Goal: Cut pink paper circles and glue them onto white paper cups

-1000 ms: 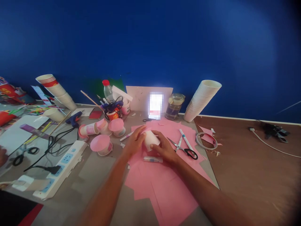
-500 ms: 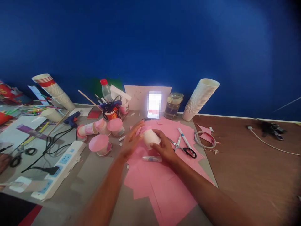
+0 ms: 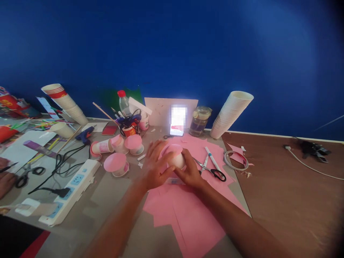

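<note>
A white paper cup with a pink paper disc at its upper end is held between my two hands above the pink sheets. My right hand grips the cup's right side. From the left, my left hand curves around the cup and disc, thumb near the lower side and forefinger against the disc's front; its outer fingers are slightly blurred. Beneath the hands, a glue stick lies partly covered on the pink paper. Scissors and a capped marker lie right of my right hand.
Pink-topped cups stand left, beside a power strip with cables. Behind are a lit phone, a glass jar and a leaning cup stack. A tape roll lies right. Another person's hand holds a pen.
My left hand has moved in from beside the cup to close around it. The cup is turned so the pink disc shows on top. My right hand keeps its hold.
</note>
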The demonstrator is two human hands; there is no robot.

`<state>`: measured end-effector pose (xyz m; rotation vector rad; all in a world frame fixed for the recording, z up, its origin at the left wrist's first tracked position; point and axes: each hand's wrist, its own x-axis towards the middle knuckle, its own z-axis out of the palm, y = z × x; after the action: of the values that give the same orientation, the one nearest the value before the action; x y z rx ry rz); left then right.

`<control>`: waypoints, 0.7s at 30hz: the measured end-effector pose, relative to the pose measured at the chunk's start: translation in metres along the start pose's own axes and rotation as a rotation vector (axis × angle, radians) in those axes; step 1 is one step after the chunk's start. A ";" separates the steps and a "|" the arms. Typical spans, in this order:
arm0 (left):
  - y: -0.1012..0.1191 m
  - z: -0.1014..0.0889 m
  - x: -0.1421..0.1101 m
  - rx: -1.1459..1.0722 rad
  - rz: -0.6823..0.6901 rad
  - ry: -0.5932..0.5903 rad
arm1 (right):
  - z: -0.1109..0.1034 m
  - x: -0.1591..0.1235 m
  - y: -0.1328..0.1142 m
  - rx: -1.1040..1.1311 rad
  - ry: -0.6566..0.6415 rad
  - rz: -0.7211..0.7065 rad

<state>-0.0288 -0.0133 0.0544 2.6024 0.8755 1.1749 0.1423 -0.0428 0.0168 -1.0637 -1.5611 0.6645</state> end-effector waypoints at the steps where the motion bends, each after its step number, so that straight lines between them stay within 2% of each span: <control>1: 0.001 0.000 0.000 -0.087 -0.050 0.030 | 0.000 0.000 0.000 -0.028 0.008 -0.024; 3: 0.002 0.002 -0.001 -0.298 -0.195 0.061 | 0.000 -0.001 -0.001 -0.077 0.005 -0.065; 5: 0.002 0.005 -0.002 -0.490 -0.333 0.023 | -0.001 -0.001 -0.002 -0.099 -0.012 -0.097; 8: 0.003 0.013 -0.003 -0.695 -0.449 -0.028 | -0.001 -0.002 -0.003 -0.079 -0.023 -0.110; 13: 0.005 0.031 -0.003 -1.028 -0.671 0.121 | 0.001 -0.002 -0.003 0.005 -0.002 -0.021; 15: 0.005 0.038 -0.004 -1.150 -0.767 0.132 | 0.001 -0.001 -0.003 0.041 -0.037 0.027; 18: 0.003 0.045 -0.007 -1.266 -0.826 0.140 | -0.002 0.000 -0.001 0.074 -0.049 0.016; 21: 0.000 0.049 -0.009 -1.327 -0.881 0.153 | -0.006 0.002 0.003 0.010 0.072 -0.038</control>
<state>0.0017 -0.0139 0.0155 0.9260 0.7086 1.0586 0.1492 -0.0407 0.0162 -1.0371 -1.5115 0.6010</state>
